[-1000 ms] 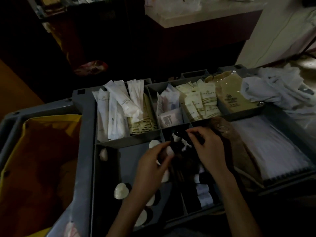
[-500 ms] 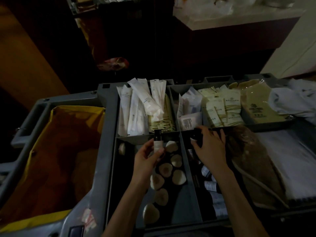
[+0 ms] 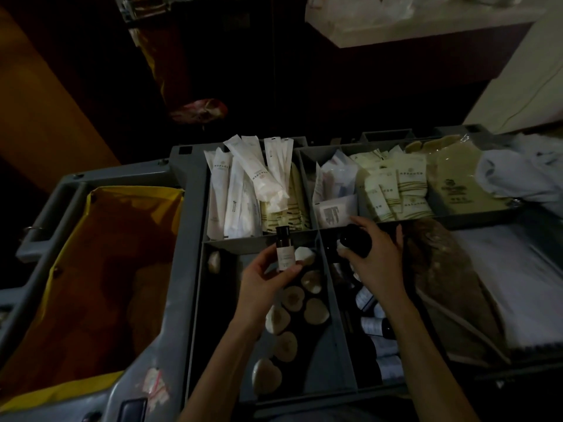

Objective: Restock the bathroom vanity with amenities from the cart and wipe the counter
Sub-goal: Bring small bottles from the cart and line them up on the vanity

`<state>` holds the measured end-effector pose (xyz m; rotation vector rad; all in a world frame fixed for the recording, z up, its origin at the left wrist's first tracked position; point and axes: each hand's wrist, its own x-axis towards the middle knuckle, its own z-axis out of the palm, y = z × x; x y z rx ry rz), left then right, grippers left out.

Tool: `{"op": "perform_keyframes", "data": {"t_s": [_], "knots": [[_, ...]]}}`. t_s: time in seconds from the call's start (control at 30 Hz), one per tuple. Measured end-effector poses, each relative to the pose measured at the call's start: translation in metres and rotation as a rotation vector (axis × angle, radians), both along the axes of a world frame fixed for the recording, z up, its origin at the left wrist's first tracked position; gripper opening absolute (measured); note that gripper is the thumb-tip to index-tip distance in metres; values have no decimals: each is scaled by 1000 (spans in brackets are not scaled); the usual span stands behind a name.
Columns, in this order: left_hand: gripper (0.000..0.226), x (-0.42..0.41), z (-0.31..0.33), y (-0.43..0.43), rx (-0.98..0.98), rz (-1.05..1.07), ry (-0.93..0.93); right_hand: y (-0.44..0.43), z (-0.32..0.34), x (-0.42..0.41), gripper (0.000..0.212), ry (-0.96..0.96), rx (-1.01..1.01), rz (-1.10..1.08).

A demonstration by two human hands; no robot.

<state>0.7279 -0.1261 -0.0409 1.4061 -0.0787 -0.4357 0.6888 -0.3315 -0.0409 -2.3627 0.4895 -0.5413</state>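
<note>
A grey housekeeping cart (image 3: 185, 226) with a divided tray fills the view. My left hand (image 3: 262, 280) pinches a small white-labelled bottle with a dark cap (image 3: 284, 251), held upright above the compartment of heart-shaped white soaps (image 3: 316, 310). My right hand (image 3: 376, 258) grips a dark bottle (image 3: 356, 240) over the neighbouring compartment, where more small bottles (image 3: 377, 325) lie. The back compartments hold long white sachets (image 3: 240, 190) and cream packets (image 3: 396, 190).
A yellow-lined waste bag (image 3: 100, 269) hangs on the cart's left. Folded white cloths (image 3: 524, 175) and a stack of white linen (image 3: 511, 284) lie at the right. A pale vanity counter (image 3: 405, 22) stands beyond the cart in the dark.
My left hand has lifted a small bottle out of the tray and holds it upright. My right hand has closed on a dark bottle. The camera has shifted, so the cart sits further right.
</note>
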Motion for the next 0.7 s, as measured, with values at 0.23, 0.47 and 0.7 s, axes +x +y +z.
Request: {"op": "perform_keyframes", "data": {"t_s": [0.23,0.47,0.7], "knots": [[45,-2,4,0,-32,-10,-19,9,25,-6,43,-266,492,8],[44,-3,3,1,-33,-35,-16,36,31,-6,37,-234,633,190],[32,-4,8,-1,-67,3,21,59,27,-1,35,-163,1043,254]]}}
